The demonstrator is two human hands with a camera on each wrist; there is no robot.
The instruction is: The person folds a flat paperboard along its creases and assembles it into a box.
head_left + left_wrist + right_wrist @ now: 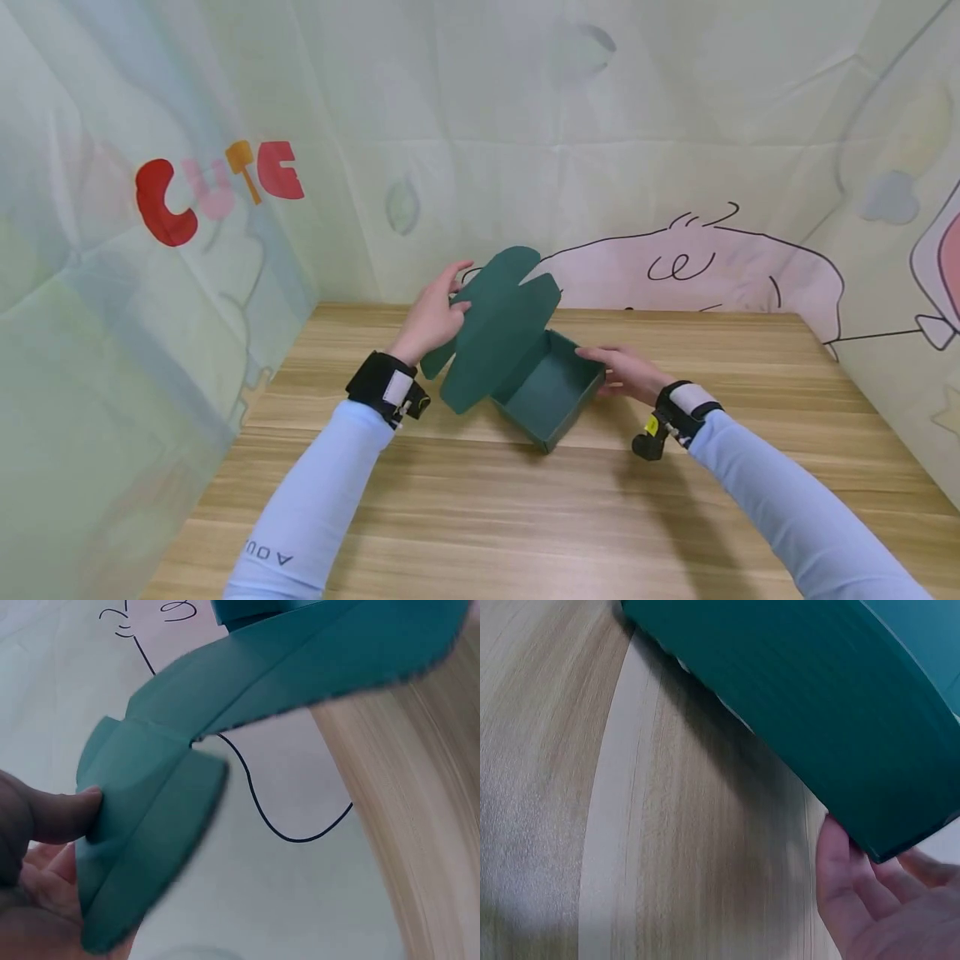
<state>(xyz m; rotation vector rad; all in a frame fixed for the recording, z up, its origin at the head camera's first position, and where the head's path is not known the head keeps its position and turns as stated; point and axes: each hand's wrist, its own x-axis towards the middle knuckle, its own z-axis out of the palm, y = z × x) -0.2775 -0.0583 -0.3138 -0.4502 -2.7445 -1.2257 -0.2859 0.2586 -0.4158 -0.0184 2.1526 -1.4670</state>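
A dark green cardboard box (573, 418) with a hinged lid (495, 342) stands open at the middle of the table, its inside bare. The lid leans up and to the left, with its side flaps and front flap spread out. My left hand (433, 317) pinches the lid's front flap (142, 802), thumb on one face and fingers behind it. At the box's right corner, my right hand (632, 375) grips the wall, with the thumb at the rim and the fingers at the outer lower edge, as the right wrist view shows.
The wood-grain table (480, 517) extends around the box. Behind it and at both sides hang printed cloth sheets (360, 167) with cartoon drawings. Each wrist wears a black strap with a small camera.
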